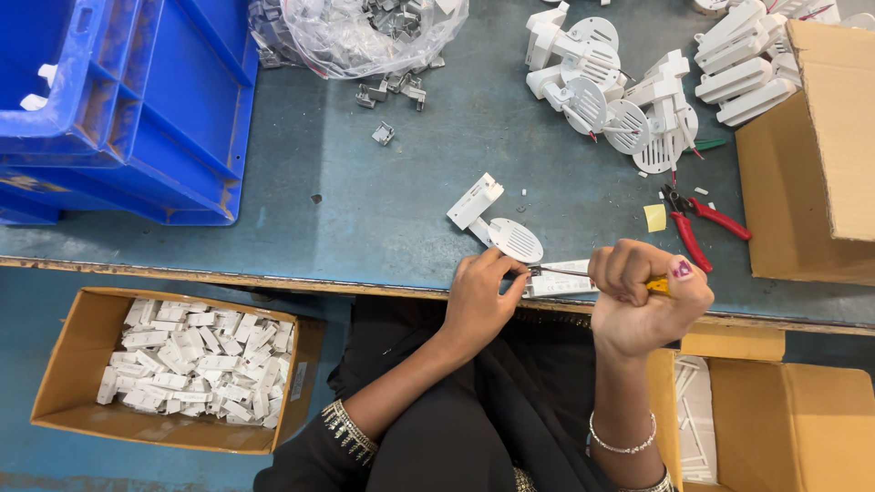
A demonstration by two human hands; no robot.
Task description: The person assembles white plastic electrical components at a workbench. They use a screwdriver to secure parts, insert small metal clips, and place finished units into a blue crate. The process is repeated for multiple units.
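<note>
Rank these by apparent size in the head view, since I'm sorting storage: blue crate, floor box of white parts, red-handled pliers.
1. blue crate, cut off by the frame
2. floor box of white parts, farther from the camera
3. red-handled pliers

Your right hand (643,296) hides most of the yellow-handled screwdriver (658,286); its tip is too small to make out. At ten o'clock the blue crates (128,109) run off the edge, as does the cardboard box (820,155) at three o'clock.
</note>
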